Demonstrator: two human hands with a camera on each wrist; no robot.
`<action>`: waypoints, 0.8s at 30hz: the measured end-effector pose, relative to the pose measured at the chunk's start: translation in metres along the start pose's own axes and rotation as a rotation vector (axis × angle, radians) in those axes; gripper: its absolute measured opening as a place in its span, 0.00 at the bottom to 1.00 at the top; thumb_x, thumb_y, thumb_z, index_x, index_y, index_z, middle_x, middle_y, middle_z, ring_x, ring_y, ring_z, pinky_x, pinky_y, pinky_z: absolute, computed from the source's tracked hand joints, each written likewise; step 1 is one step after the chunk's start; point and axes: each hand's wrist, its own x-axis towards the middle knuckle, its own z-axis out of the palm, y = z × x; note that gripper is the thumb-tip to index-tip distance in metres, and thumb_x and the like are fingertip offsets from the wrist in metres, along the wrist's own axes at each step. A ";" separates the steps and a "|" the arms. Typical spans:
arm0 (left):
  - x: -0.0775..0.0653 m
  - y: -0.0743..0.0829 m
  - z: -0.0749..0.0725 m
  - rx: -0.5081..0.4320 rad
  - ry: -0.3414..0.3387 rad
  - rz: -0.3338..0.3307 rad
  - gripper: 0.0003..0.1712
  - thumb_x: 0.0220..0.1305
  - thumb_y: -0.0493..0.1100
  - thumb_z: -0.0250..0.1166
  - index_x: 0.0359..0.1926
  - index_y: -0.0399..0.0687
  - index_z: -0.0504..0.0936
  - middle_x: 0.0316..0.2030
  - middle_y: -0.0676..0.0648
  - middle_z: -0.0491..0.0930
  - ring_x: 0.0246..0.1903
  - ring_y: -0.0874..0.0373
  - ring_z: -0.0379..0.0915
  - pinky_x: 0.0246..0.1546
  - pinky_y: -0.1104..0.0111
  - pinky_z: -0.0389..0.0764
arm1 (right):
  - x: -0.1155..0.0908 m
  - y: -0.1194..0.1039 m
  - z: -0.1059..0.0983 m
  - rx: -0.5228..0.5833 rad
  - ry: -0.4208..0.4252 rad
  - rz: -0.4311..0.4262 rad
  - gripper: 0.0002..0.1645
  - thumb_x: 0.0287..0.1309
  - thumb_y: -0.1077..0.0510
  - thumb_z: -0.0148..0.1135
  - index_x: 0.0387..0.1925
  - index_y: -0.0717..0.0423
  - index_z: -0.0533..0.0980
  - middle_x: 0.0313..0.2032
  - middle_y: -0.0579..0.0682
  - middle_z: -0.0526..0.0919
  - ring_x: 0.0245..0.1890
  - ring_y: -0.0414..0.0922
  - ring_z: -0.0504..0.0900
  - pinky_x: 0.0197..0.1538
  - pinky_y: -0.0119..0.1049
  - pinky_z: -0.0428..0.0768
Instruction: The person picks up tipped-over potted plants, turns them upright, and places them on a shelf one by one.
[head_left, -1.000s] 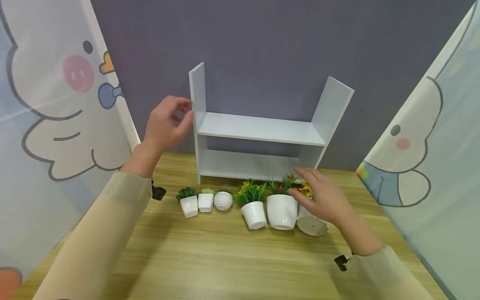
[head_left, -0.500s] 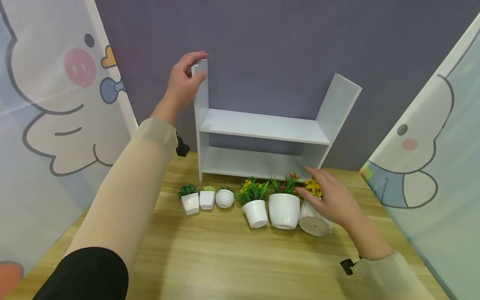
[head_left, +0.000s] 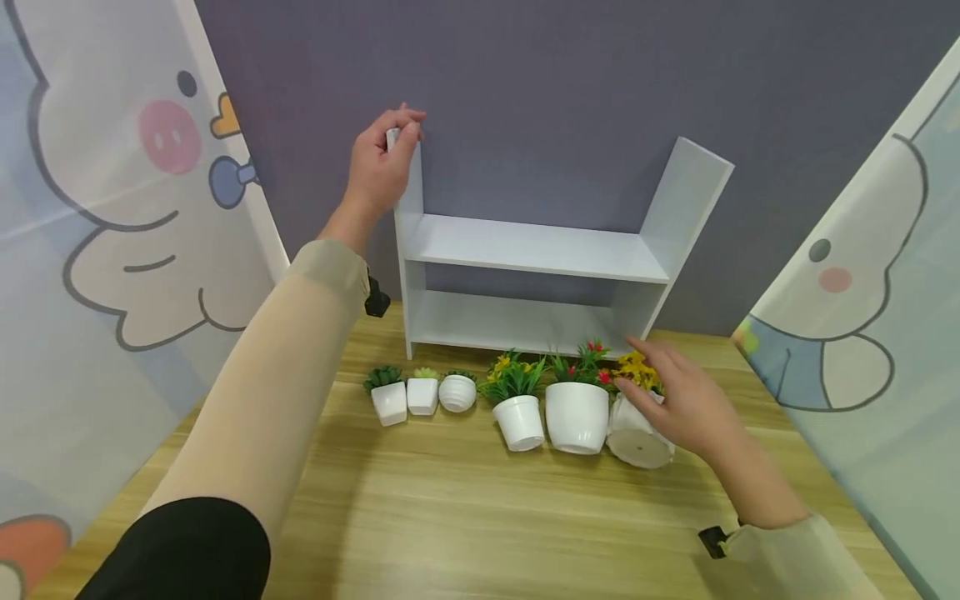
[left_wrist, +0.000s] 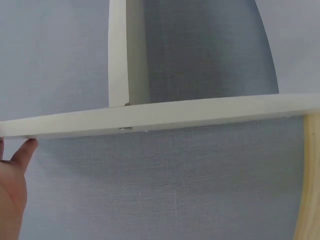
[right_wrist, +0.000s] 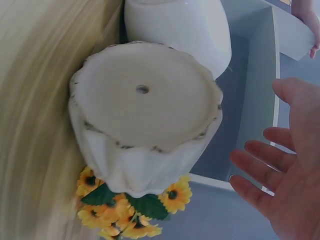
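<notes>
My left hand (head_left: 381, 167) grips the top of the left side panel of a white two-tier shelf (head_left: 525, 246), thumb on one face and fingers around the edge. In the left wrist view its fingertips meet the panel (left_wrist: 175, 114) at the left. My right hand (head_left: 686, 408) hovers with fingers spread beside a white fluted pot (right_wrist: 145, 95) with yellow flowers (right_wrist: 120, 215). That pot lies tipped over, its base with a small hole facing the camera. Left of it lie a large white pot (head_left: 577, 418) with red flowers and a white pot (head_left: 519, 422) with yellow flowers.
Three small potted succulents lie at the left: one in a tapered pot (head_left: 389, 404), one in a square pot (head_left: 422, 397), one in a round pot (head_left: 457, 393). The wooden table (head_left: 450, 517) meets a grey wall (head_left: 540, 100). Cartoon-printed panels (head_left: 142, 250) flank both sides.
My left hand has risen along the shelf's left side panel to its top and taken hold there. My right hand stays near the fluted pot, slightly further right in view.
</notes>
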 end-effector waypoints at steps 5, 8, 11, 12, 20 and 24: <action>0.004 0.002 0.006 0.025 -0.011 -0.020 0.12 0.82 0.42 0.59 0.37 0.43 0.81 0.62 0.41 0.84 0.80 0.59 0.67 0.79 0.74 0.63 | -0.012 0.011 -0.005 0.010 0.004 0.076 0.37 0.77 0.48 0.67 0.77 0.62 0.70 0.68 0.69 0.80 0.60 0.69 0.84 0.55 0.70 0.82; 0.004 0.005 0.007 0.079 -0.033 -0.048 0.13 0.83 0.45 0.58 0.35 0.57 0.79 0.63 0.45 0.83 0.79 0.66 0.66 0.79 0.76 0.61 | -0.022 0.019 -0.007 0.020 0.019 0.114 0.36 0.77 0.49 0.67 0.77 0.62 0.71 0.67 0.69 0.80 0.58 0.68 0.85 0.52 0.70 0.83; 0.003 0.007 0.006 0.116 -0.041 -0.063 0.13 0.84 0.47 0.57 0.36 0.60 0.78 0.65 0.46 0.82 0.79 0.68 0.65 0.78 0.75 0.60 | -0.031 0.026 -0.004 0.013 0.026 0.113 0.36 0.75 0.50 0.69 0.75 0.63 0.72 0.66 0.69 0.81 0.56 0.68 0.85 0.51 0.70 0.83; 0.002 0.007 0.006 0.120 -0.042 -0.066 0.12 0.84 0.47 0.57 0.36 0.59 0.78 0.66 0.46 0.82 0.79 0.69 0.65 0.78 0.75 0.62 | -0.033 0.029 -0.003 0.016 0.022 0.110 0.36 0.75 0.50 0.70 0.74 0.63 0.73 0.65 0.69 0.81 0.56 0.68 0.85 0.51 0.71 0.83; -0.002 0.007 -0.001 0.122 -0.036 -0.059 0.13 0.84 0.46 0.56 0.44 0.43 0.80 0.62 0.47 0.81 0.77 0.66 0.67 0.73 0.72 0.68 | -0.048 0.040 0.004 0.060 -0.069 0.080 0.39 0.68 0.45 0.77 0.72 0.58 0.76 0.63 0.62 0.80 0.57 0.67 0.85 0.53 0.71 0.83; -0.002 0.006 -0.004 0.116 -0.029 -0.049 0.13 0.84 0.46 0.56 0.45 0.40 0.79 0.60 0.48 0.82 0.77 0.65 0.67 0.73 0.72 0.68 | -0.051 0.047 0.008 0.076 -0.122 0.092 0.42 0.68 0.43 0.77 0.75 0.54 0.74 0.67 0.62 0.78 0.58 0.66 0.85 0.53 0.71 0.84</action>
